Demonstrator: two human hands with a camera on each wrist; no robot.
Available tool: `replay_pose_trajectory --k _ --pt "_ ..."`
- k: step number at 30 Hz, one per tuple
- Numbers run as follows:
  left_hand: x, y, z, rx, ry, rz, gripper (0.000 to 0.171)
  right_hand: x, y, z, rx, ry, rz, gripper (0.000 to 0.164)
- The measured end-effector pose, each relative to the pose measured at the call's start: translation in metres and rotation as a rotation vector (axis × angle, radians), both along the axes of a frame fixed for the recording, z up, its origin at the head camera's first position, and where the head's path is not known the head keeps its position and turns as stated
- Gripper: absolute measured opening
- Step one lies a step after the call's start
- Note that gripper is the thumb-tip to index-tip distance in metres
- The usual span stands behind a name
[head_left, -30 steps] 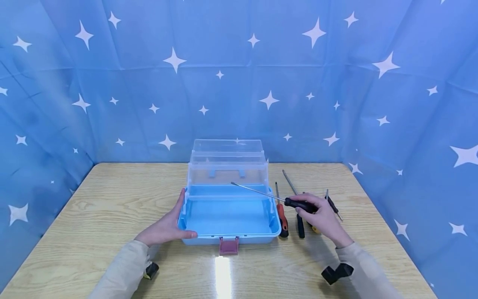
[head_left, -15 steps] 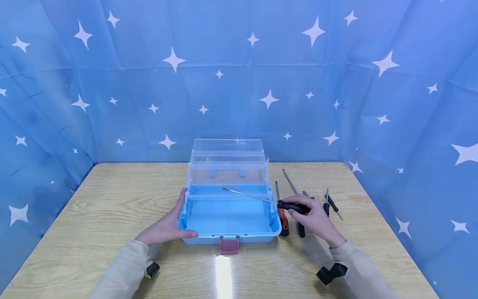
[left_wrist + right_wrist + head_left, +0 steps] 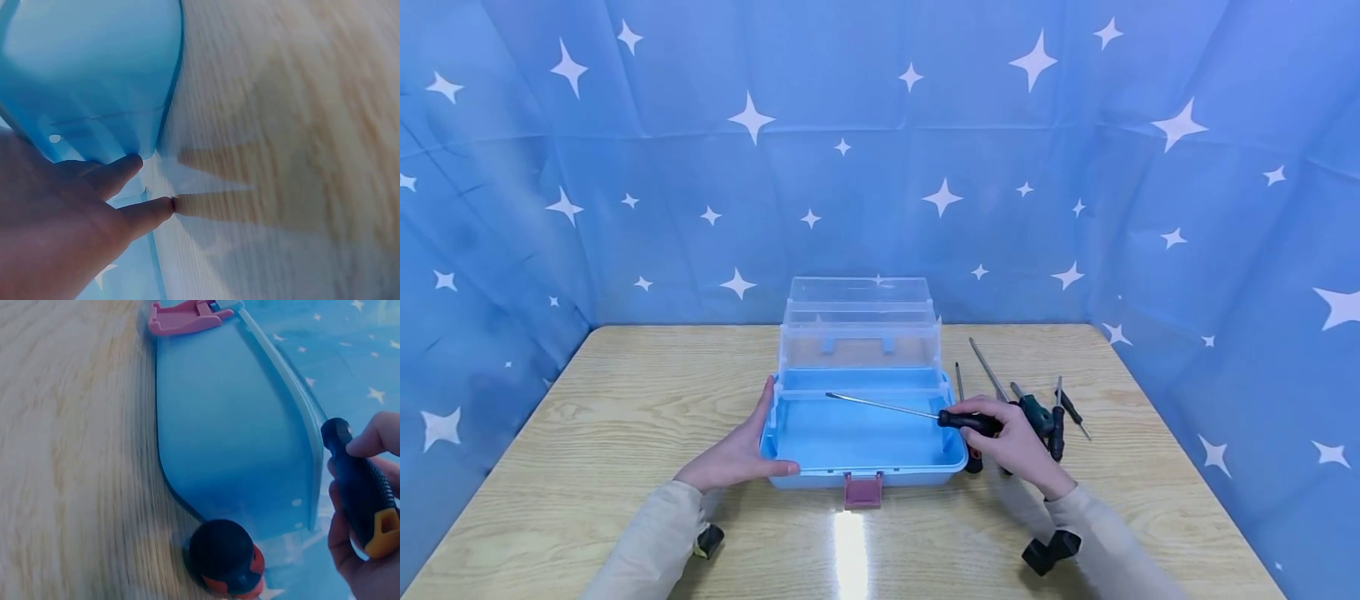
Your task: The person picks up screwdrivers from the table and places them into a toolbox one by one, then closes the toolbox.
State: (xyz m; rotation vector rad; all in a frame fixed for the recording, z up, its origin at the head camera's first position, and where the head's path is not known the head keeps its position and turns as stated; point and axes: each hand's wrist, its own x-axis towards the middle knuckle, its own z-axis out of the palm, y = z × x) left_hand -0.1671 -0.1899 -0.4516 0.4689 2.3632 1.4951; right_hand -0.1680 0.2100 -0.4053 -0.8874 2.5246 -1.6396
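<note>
Screwdriver and open box, head view. The right hand pinches the handle between thumb and fingers at the box's right rim; the shaft points left over the interior, its long axis nearly parallel to the box's long side, tip slightly toward the back. The box thus lies leftward of the right hand, the hand nearer the tool. The left hand, fingers spread, spans the left front corner. The shaft's height above the floor cannot be told.

Box is smooth plastic; lid is clear, glossy plastic. Screwdriver: metal shaft, ribbed plastic handle. Counter is glossy wood grain; curtain, creased cloth.
</note>
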Motion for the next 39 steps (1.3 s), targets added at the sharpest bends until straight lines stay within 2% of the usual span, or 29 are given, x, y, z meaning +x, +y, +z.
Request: replay_pose_trajectory --k 9,23,32,36,39 --pt "0.0 0.0 0.0 -0.025 0.003 0.002 0.131 0.001 -0.013 0.001 0.024 0.048 0.008 0.028" --pt "0.0 0.0 -0.001 -0.018 0.005 0.003 0.132 0.002 -0.031 0.008 0.031 0.022 0.03 0.027" --pt "0.0 0.001 -0.001 -0.049 0.014 0.004 0.131 0.003 -0.043 0.011 0.044 -0.013 0.063 0.028" --pt "0.0 0.001 -0.002 -0.051 0.019 0.002 0.131 0.002 -0.047 0.009 0.052 0.007 0.078 0.028" --pt "0.0 0.0 -0.002 -0.046 0.02 0.002 0.131 -0.004 -0.047 -0.003 0.069 0.01 0.073 0.028"
